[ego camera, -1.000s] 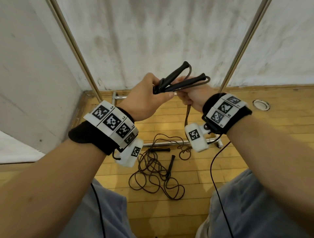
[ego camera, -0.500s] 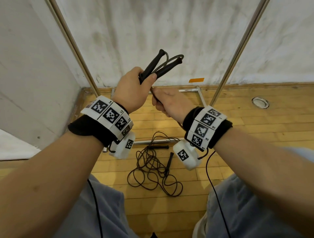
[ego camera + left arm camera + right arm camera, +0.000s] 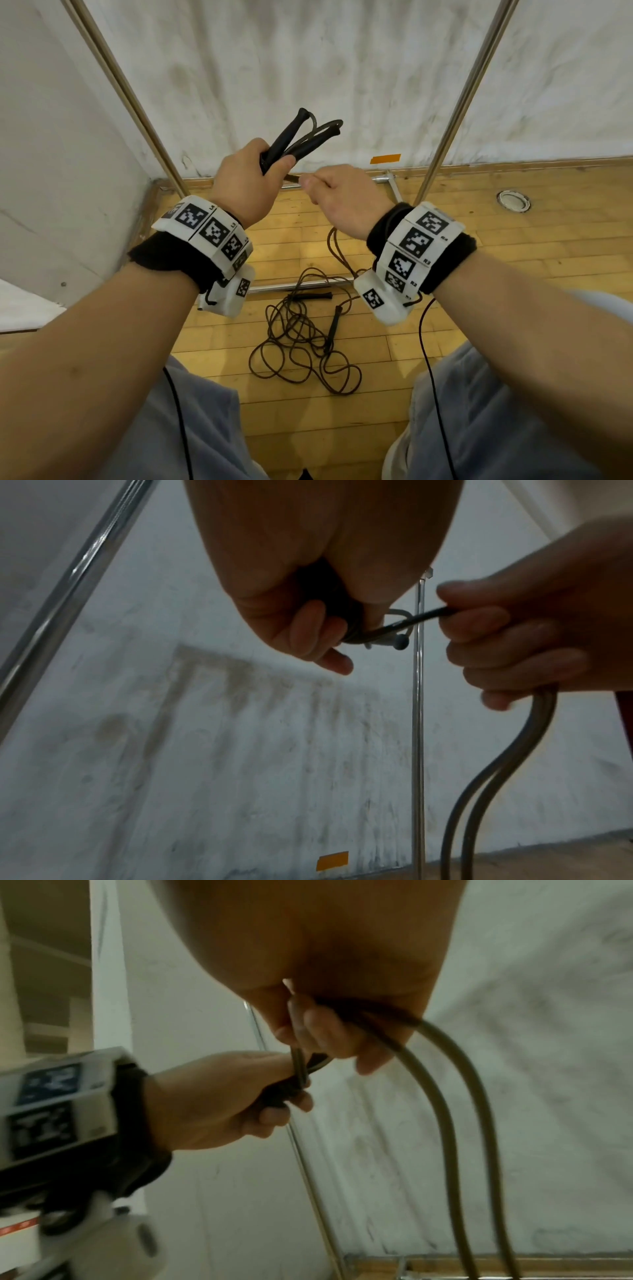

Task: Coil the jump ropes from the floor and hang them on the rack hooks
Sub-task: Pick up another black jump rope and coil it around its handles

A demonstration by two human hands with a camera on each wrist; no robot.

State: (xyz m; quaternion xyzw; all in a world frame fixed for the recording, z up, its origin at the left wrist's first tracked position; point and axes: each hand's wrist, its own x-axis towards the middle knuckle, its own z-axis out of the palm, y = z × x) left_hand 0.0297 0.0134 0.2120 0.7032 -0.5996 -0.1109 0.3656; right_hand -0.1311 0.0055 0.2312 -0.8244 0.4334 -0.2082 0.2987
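Head view: left hand (image 3: pixel 245 185) raised before the wall, fingers curled round the two black handles (image 3: pixel 291 144) of a jump rope, thumb pressed across them, handle tips fanning up and away past the knuckles. Just beside it, right hand (image 3: pixel 344 198) closed in a fist on the brown cord (image 3: pixel 337 250) of the same rope, a short taut stretch running from between thumb and forefinger across to the left fingers. Below the right palm, doubled cord hanging in two strands toward the floor.

Left wrist view: left fingers (image 3: pixel 308 631) wrapped tight round the handle ends, cord (image 3: pixel 493 777) leaving the bottom of the right fist as two parallel strands. A rack hook with a ball tip (image 3: pixel 400 642) visible just beyond the left fingertips, apart from them.

Right wrist view: right fingers (image 3: pixel 322 1031) pressed together over the cord (image 3: pixel 441 1096), no gap showing.

Far under both hands, second jump rope (image 3: pixel 301 339) loose and tangled on the wooden floor (image 3: pixel 513 274), its black handles lying among the loops, by the rack's base bar (image 3: pixel 291 287). Rack uprights (image 3: pixel 462 99) rising either side of the hands.
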